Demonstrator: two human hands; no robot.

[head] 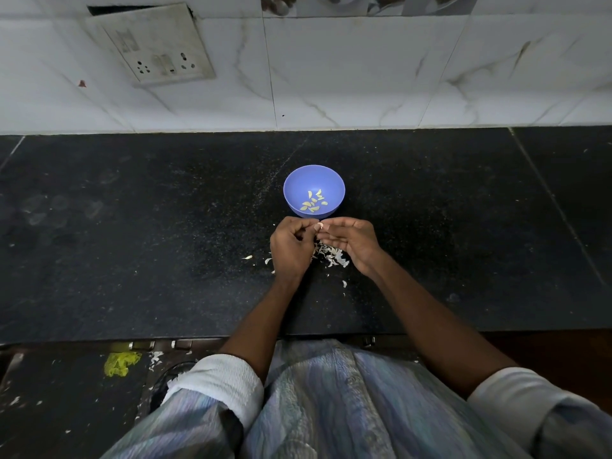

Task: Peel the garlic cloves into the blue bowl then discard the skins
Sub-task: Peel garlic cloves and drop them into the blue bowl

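A black stone counter [132, 226] is carrying everything, with the blue bowl [314, 180] sitting at its middle. Behind the bowl a white tiled wall [364, 77] is rising, a switch plate [155, 44] set into it far to the bowl's left. Just in front of the bowl, the left hand [291, 248] and right hand [351, 241] are meeting, both pinching one garlic clove [320, 225]. Loose skins [332, 256] are lying beneath the hands. Peeled cloves [313, 203] are resting inside the bowl.
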